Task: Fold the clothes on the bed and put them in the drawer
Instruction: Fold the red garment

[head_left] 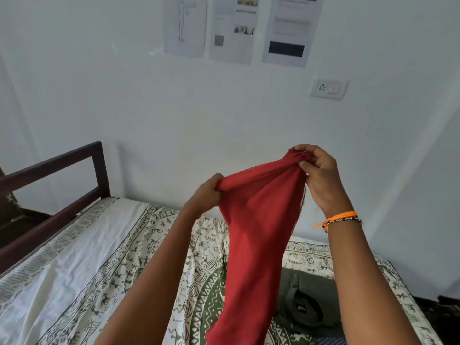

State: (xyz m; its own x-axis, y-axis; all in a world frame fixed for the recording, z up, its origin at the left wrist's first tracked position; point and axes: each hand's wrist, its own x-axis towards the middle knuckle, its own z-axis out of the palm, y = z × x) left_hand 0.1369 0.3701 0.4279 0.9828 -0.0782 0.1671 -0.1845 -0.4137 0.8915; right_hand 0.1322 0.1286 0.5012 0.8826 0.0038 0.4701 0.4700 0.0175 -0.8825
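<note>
Both arms are up in front of me. My left hand (207, 189) grips one bunched top corner of the red cloth (256, 232); my right hand (317, 175), held higher, pinches the other. One red cloth, hanging down over the bed (99, 270). One dark green shirt (302, 300) lies on the bed below, just right of it. Three papers (236, 28) on the wall.

Soft, even daylight fills the room, cool and bluish on the wall (174, 108), with no glare. Shadows are faint, only a dim patch beneath the red cloth (256, 232). The wide lens bends the bed frame (49, 175) at the left edge. The posters (236, 26) look smeared and unreadable.
</note>
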